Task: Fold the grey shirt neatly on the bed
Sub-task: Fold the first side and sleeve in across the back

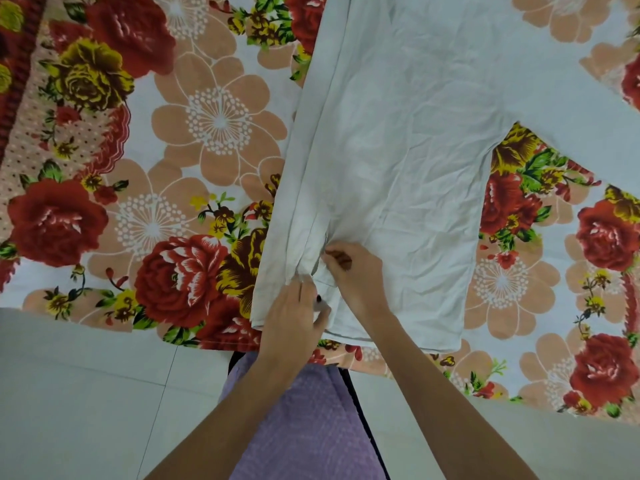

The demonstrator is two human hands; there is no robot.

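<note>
The pale grey shirt (408, 140) lies flat on the floral bed sheet (180, 140), its hem towards me. Its left side is folded in lengthwise as a long narrow strip, and one sleeve stretches off to the upper right. My left hand (294, 313) pinches the folded strip's cloth near the hem. My right hand (353, 271) sits just above and to the right of it, fingers pinching a small bunch of cloth beside the strip's edge. Both hands touch the shirt close together.
The bed's near edge (207, 344) runs across the lower part of the view, with pale floor tiles (86, 393) below it. My purple garment (304, 427) shows between my forearms. A dark red patterned border (17, 64) lies at the far left.
</note>
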